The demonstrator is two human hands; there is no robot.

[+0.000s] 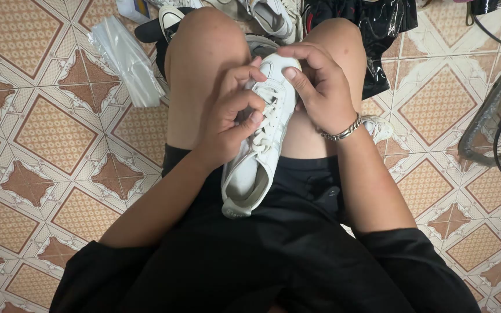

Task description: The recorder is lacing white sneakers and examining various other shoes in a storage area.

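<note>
On the white sneaker [259, 148] across the lap, the left hand [233, 116] pinches the laces [269, 119], hiding part of them, while the right hand [320, 87] has its fingers pressed around the toe.

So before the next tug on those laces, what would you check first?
1. White shoe steady on the lap: ok, it lies between the thighs, toe pointing away.
2. Left hand on the laces: ok, fingers curled over them.
3. Right hand holding the toe end: ok, thumb pressed on top.
4. Lace threaded evenly through the eyelets: cannot tell, fingers hide most of them.
5. Shoe opening clear: ok, nothing shows inside.
6. Bracelet clear of the laces: ok, it sits apart on the right wrist.
</note>
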